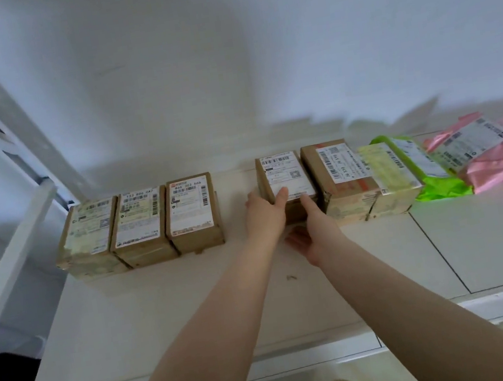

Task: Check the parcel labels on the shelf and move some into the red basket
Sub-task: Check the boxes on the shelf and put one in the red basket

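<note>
Parcels stand in a row along a white shelf (194, 298) in the head view, their labels facing up: three brown boxes (140, 224) packed together at the left, a gap, then a fourth box (286, 181) that both hands are on. The left hand (265, 212) grips its left edge, thumb lying on the label; the right hand (313, 233) has its fingers curled against the box's front, so both grips are clamped on it. Right of it sit another brown box (346, 182), a green bag (418, 170) and a pink bag (502, 157). No red basket shows, so sorting looks barely begun.
</note>
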{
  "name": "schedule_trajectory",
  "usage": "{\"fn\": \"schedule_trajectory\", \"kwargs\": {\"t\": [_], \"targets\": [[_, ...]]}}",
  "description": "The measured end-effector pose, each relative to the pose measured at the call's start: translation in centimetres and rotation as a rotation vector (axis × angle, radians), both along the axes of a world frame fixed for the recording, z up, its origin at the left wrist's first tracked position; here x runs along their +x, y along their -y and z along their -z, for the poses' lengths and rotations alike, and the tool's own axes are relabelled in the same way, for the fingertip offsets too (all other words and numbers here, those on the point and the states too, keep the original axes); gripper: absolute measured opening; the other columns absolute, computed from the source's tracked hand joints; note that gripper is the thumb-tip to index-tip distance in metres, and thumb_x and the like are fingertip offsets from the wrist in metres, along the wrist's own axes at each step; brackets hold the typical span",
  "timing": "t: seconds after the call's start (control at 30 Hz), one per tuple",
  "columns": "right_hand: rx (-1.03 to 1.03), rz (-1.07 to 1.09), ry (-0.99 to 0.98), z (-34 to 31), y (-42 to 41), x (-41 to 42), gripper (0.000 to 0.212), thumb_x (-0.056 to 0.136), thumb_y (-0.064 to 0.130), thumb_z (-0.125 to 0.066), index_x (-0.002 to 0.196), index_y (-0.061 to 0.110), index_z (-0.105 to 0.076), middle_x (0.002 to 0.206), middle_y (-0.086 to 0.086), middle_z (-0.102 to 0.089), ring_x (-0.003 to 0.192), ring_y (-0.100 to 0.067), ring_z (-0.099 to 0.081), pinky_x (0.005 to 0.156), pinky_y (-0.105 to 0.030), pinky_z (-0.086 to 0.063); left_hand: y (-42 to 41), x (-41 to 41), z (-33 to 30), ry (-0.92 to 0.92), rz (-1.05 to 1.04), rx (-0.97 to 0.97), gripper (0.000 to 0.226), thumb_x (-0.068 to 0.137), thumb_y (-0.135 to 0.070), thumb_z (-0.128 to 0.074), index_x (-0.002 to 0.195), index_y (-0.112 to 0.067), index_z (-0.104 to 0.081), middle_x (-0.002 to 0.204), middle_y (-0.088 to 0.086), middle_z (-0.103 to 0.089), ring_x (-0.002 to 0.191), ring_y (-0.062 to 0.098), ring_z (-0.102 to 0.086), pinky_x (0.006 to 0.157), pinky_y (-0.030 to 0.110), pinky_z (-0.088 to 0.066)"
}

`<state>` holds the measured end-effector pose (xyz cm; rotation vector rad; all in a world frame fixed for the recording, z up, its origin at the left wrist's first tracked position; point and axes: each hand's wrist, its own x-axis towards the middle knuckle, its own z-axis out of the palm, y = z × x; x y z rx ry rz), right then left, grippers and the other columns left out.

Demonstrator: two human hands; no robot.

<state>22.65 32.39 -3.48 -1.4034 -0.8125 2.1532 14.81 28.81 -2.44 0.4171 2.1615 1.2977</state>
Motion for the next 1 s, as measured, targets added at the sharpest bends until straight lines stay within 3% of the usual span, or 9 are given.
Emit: {"fn": "schedule_trajectory", "kwargs": {"t": [0.07, 0.13, 0.23, 0.4, 0.5, 0.63, 0.73, 0.83, 1.0], "targets": [[-0.012, 0.002, -0.015, 0.0, -0.2, -0.2, 0.031, 0.090, 0.046, -0.068, 0.103, 0.019, -0.064, 0.124, -0.013, -0.065, 0.112, -0.032, -0.064, 0.094, -0.047, -0.056, -0.3, -0.1, 0.5, 0.012, 0.014, 0.018, 0.059, 0.092, -0.048, -0.056, 0.132, -0.004, -0.051, 0.133, 0.014, -0.060, 0.120, 0.032, -0.058, 0.102, 0.041, -0.047], [-0.027, 0.011, -0.017, 0.1, -0.4, -0.2, 0.035, 0.088, 0.046, -0.070, 0.108, 0.018, -0.064, 0.123, -0.013, -0.066, 0.110, -0.032, -0.066, 0.093, -0.047, -0.057, -0.2, 0.0, 0.5, 0.015, 0.038, 0.063, 0.045, 0.096, -0.043, -0.053, 0.126, -0.009, -0.059, 0.126, 0.010, -0.066, 0.116, 0.029, -0.061, 0.100, 0.042, -0.048], [-0.034, 0.010, -0.014, 0.0, -0.4, 0.0, 0.049, 0.085, 0.045, -0.074, 0.122, 0.015, -0.063, 0.118, -0.010, -0.068, 0.105, -0.029, -0.067, 0.088, -0.043, -0.059, 0.6, 0.5, 0.4, 0.049, 0.027, 0.150, 0.039, 0.100, -0.035, -0.048, 0.129, -0.011, -0.057, 0.127, 0.006, -0.065, 0.116, 0.024, -0.061, 0.097, 0.035, -0.048], [-0.031, -0.037, -0.086, -0.2, 0.6, 0.5, 0.046, 0.081, 0.035, -0.080, 0.121, 0.015, -0.067, 0.114, -0.007, -0.073, 0.103, -0.025, -0.071, 0.093, -0.043, -0.058, 2.3, 1.4, 0.5, 0.114, -0.118, 0.270, 0.034, 0.101, -0.030, -0.047, 0.128, -0.010, -0.056, 0.124, 0.007, -0.065, 0.106, 0.020, -0.063, 0.085, 0.031, -0.049], [-0.020, -0.064, -0.162, -0.4, 1.2, 0.6, 0.047, 0.081, 0.031, -0.081, 0.122, 0.013, -0.067, 0.113, -0.007, -0.075, 0.107, -0.024, -0.071, 0.095, -0.043, -0.057, 3.7, 1.9, 0.1, 0.033, -0.141, 0.315, 0.033, 0.101, -0.028, -0.048, 0.128, -0.011, -0.056, 0.116, 0.000, -0.066, 0.105, 0.016, -0.064, 0.081, 0.022, -0.050], [0.046, -0.098, -0.204, -1.4, 2.0, 0.9, 0.045, 0.081, 0.033, -0.080, 0.121, 0.016, -0.067, 0.118, -0.005, -0.073, 0.116, -0.021, -0.064, 0.084, -0.034, -0.056, 5.6, 2.5, -1.1, -0.115, -0.105, 0.365, 0.036, 0.100, -0.026, -0.050, 0.135, -0.017, -0.052, 0.115, -0.011, -0.064, 0.106, 0.005, -0.061, 0.081, 0.011, -0.043], [0.064, -0.127, -0.267, -2.2, 2.2, 1.6, 0.042, 0.086, 0.028, -0.075, 0.125, 0.014, -0.065, 0.117, -0.007, -0.074, 0.116, -0.022, -0.065, 0.089, -0.033, -0.055, 6.9, 2.6, -1.4, -0.196, -0.086, 0.397, 0.043, 0.098, -0.028, -0.053, 0.140, -0.022, -0.048, 0.119, -0.014, -0.065, 0.107, -0.002, -0.061, 0.092, 0.020, -0.047], [0.087, -0.186, -0.331, -2.7, 2.2, 2.4, 0.048, 0.083, 0.024, -0.075, 0.127, 0.010, -0.063, 0.117, -0.010, -0.074, 0.116, -0.024, -0.068, 0.099, -0.038, -0.053, 8.1, 2.6, -1.6, -0.192, -0.082, 0.460, 0.047, 0.093, -0.029, -0.055, 0.140, -0.025, -0.047, 0.127, -0.011, -0.065, 0.118, 0.007, -0.061, 0.103, 0.037, -0.048], [0.163, -0.260, -0.404, -3.2, 2.3, 3.0, 0.061, 0.075, 0.024, -0.076, 0.131, 0.007, -0.061, 0.122, -0.013, -0.072, 0.119, -0.027, -0.066, 0.100, -0.039, -0.053, 9.3, 3.0, -2.3, -0.120, -0.106, 0.582, 0.048, 0.094, -0.014, -0.060, 0.140, -0.017, -0.047, 0.128, -0.004, -0.066, 0.120, 0.011, -0.061, 0.104, 0.041, -0.049]]}}
